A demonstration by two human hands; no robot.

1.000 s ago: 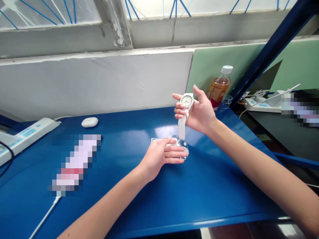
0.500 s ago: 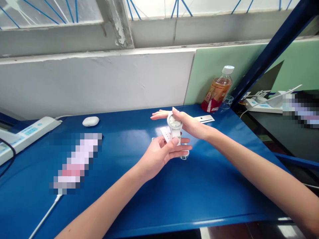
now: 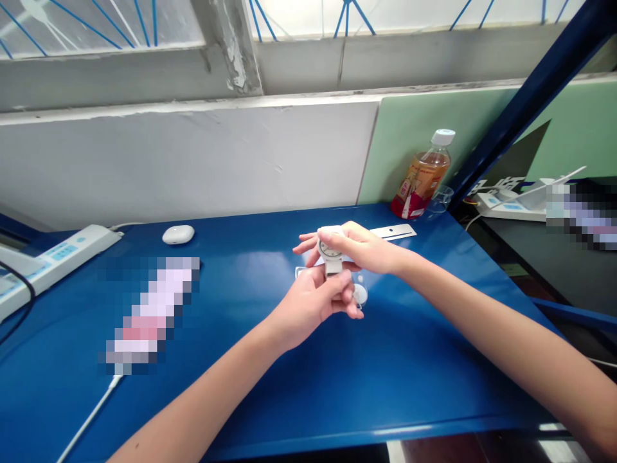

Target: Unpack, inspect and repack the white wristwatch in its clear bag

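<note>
Between my hands, above the blue desk (image 3: 231, 405), is a white wristwatch (image 3: 333, 266) with a round dial. My left hand (image 3: 315, 299) pinches the lower part of its strap between thumb and fingers. Over the watch head lies the thumb of my right hand (image 3: 359, 247), partly covering the dial, with the fingers reaching behind it. A clear item with a round white part (image 3: 359, 294) lies on the desk just behind my left fingers, mostly hidden. Beyond my right hand rests a flat white strip (image 3: 394, 231) with a dark slot.
A white earbud case (image 3: 178, 235) and a blurred phone-like object (image 3: 154, 312) on a white cable lie to the left, near a power strip (image 3: 72, 254). At the back right stands a drink bottle (image 3: 420, 180) beside a blue post (image 3: 520, 96).
My right thumb has moved onto the watch dial and my right hand has closed around the watch head. The watch sits slightly lower, and my left fingers have curled in more.
</note>
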